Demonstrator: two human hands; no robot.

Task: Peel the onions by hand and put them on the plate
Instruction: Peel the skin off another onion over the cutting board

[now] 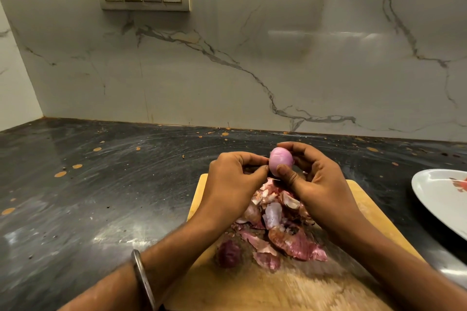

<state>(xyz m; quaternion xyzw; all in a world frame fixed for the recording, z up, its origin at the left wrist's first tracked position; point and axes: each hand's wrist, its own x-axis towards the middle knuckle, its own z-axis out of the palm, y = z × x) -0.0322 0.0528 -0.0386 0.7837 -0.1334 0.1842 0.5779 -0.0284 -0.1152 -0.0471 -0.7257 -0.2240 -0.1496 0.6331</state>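
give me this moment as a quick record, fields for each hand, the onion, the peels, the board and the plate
left hand: fingertips pinch at the onion's left side
right hand: holds the onion between thumb and fingers
onion: pale purple, looks peeled, held above the board
peels: heaped on the board under the hands
board: wooden, on the dark counter
plate: white, at right; visible part holds no onion
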